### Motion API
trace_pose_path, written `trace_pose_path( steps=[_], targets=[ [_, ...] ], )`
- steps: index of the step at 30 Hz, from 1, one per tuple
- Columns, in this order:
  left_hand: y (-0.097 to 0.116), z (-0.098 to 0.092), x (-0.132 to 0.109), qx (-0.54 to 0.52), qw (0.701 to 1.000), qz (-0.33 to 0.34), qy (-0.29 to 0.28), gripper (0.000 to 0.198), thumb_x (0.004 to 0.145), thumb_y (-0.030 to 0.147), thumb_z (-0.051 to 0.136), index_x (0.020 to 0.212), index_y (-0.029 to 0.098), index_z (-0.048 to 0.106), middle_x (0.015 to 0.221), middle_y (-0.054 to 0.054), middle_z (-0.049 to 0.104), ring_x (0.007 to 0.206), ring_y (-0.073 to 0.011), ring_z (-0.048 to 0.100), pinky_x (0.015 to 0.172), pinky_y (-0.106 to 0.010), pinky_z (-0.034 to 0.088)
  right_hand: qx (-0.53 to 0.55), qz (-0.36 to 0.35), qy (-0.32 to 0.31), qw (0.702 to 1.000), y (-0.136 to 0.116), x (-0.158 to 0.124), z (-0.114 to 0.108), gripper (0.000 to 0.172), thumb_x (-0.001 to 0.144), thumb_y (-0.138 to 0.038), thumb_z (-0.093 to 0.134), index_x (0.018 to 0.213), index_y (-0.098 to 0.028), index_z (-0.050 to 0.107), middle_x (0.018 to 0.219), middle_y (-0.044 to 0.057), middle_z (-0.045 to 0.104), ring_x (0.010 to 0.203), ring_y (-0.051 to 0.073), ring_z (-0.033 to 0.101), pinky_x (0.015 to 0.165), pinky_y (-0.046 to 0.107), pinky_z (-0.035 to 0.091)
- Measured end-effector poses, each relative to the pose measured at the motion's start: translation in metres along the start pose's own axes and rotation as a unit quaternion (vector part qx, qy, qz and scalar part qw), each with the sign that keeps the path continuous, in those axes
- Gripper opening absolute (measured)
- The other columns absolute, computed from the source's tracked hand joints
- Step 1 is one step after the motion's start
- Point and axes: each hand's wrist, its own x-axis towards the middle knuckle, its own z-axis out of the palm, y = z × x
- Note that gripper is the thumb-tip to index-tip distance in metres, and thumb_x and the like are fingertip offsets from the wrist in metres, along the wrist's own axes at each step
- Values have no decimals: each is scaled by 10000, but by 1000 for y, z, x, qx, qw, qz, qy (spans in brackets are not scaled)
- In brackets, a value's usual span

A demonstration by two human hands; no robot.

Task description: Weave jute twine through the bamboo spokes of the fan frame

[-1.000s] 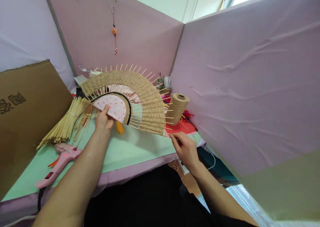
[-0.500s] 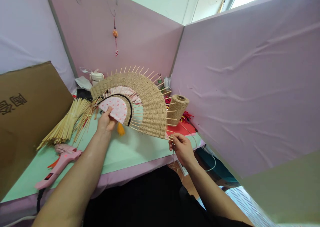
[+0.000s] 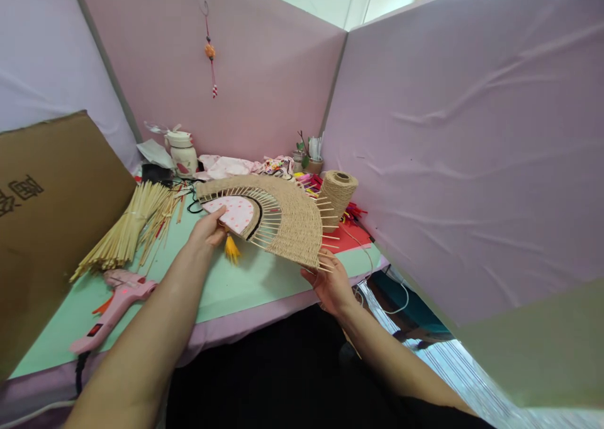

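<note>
A woven twine fan (image 3: 297,224) with thin wooden ribs is held tilted above the table. Its inner half-circle is pink patterned fabric edged in black, and a yellow tassel (image 3: 231,250) hangs below. My left hand (image 3: 210,228) grips the fan at the fabric centre, thumb on top. At the lower right corner, my right hand (image 3: 330,281) holds the woven edge by the last ribs, its fingers partly behind them. A twine spool (image 3: 338,193) stands behind the fan's right side.
On the left lie a bundle of sticks (image 3: 127,228) and a pink glue gun (image 3: 113,306) beside a cardboard sheet (image 3: 56,228). A white bottle (image 3: 182,152), pink cloth (image 3: 229,167) and small pots (image 3: 311,163) stand at the back. Red paper (image 3: 346,237) lies at right.
The fan has tipped flatter and lower, uncovering the bottle and cloth behind it. My right hand has shifted from the rib tips onto the fan's corner. The view has moved slightly.
</note>
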Motion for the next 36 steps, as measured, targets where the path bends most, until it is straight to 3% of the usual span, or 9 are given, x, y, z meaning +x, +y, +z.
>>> trace_pose_path(
  steps=[7,9,11,12,13,16,19,26,36],
  targets=[
    [8,-10,-14,115,993,-10,38,270,807,31,571,1072,78,593,845,-101,689,699,-146,657,684,-258,553,63,-15,-1,998,5,-5,3,180,645,-210,741,678,-189,565,686,-47,617,620,74,573,614,194,529],
    [7,-21,-38,144,985,61,70,450,742,59,679,1164,148,550,991,-66,672,847,-132,646,773,-223,521,62,-12,-5,998,7,-5,4,178,647,-202,735,668,-189,559,669,-50,602,606,71,562,612,196,525],
    [-6,-31,-77,219,932,268,105,587,686,131,755,1217,199,515,1154,-45,617,1003,-129,598,853,-199,474,58,-6,-8,998,9,-6,5,184,632,-196,733,650,-188,550,643,-58,583,585,69,549,608,203,520],
    [-16,-35,-101,245,918,305,71,512,703,173,747,1171,199,543,1158,-44,612,1014,-131,587,853,-199,468,55,-3,-9,998,10,-7,5,186,624,-196,732,643,-187,547,637,-60,579,579,70,545,608,209,517],
    [-28,-36,-125,272,923,271,11,379,710,218,744,1058,182,598,1055,-40,642,926,-124,602,795,-193,476,50,-1,-9,999,12,-8,4,183,620,-199,730,641,-187,548,636,-62,579,576,71,544,607,214,513],
    [-67,-31,-183,297,920,-72,-247,271,744,358,710,883,132,656,815,-64,671,665,-109,593,595,-200,465,27,1,-7,1000,16,-10,2,165,630,-222,717,659,-190,557,645,-60,586,578,83,546,603,229,498],
    [-93,-17,-202,227,902,-216,-296,305,763,400,690,848,107,673,768,-69,668,598,-67,561,535,-156,418,-4,-5,3,1000,20,-10,-4,157,643,-245,709,686,-189,568,636,-56,586,574,91,545,585,224,466],
    [-106,1,-183,143,930,-235,-244,288,659,328,792,702,79,656,665,-39,630,489,-9,468,406,-94,296,-67,-14,-1,998,29,-6,-19,158,684,-296,692,726,-184,590,616,-53,562,508,74,472,508,194,362],
    [-113,-1,-186,134,953,-207,-177,279,639,298,806,693,116,602,611,-3,609,490,-24,490,431,-106,360,-190,-78,-29,978,27,-5,-37,195,766,-377,672,791,-197,603,742,-16,595,650,120,532,624,236,427]
  ],
)
